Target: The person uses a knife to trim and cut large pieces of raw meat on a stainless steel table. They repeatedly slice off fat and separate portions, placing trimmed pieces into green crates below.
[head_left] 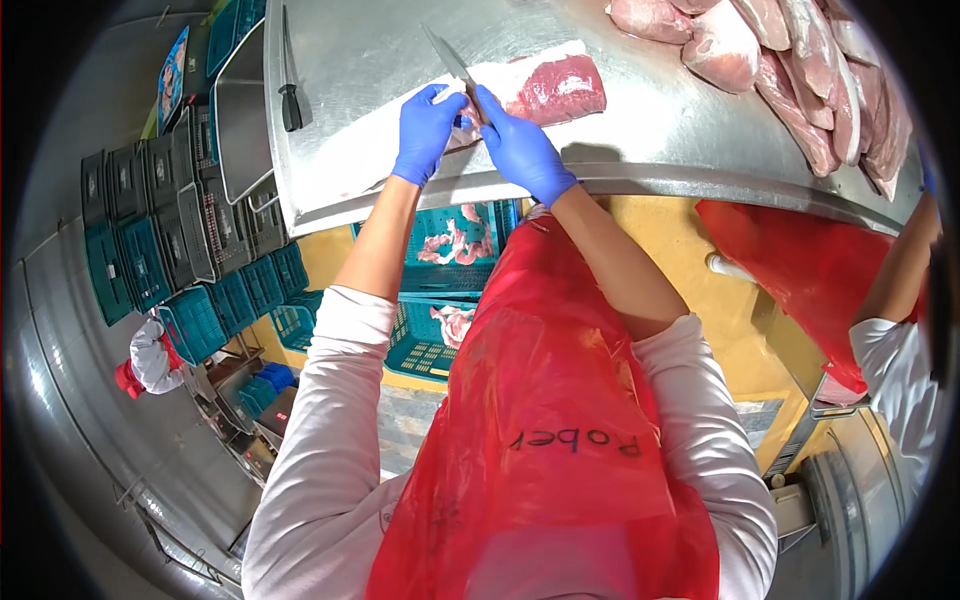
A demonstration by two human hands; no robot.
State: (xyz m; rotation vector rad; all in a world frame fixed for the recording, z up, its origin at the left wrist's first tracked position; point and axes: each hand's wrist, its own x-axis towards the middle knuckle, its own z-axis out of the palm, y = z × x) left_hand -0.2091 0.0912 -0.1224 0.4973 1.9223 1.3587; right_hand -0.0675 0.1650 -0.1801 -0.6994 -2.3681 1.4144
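Observation:
A long piece of pink-red meat [565, 90] with a pale, fatty side lies across the metal table, near its front edge. My left hand [424, 132], in a blue glove, is closed on the whitish left part of the meat, fingers pinching its edge. From my blue-gloved right hand [527, 152] the blade of a knife [447, 52] points away to the upper left, close beside my left fingers. That hand is wrapped around the knife's handle, which is mostly hidden.
Another knife [290, 105] with a black handle lies at the table's [350, 60] left side. Several large meat cuts [725, 45] are heaped at the right. Below the front edge stand green crates [420, 340] with trimmings. A co-worker's arm [900, 265] is at the right, stacked crates [215, 225] at the left.

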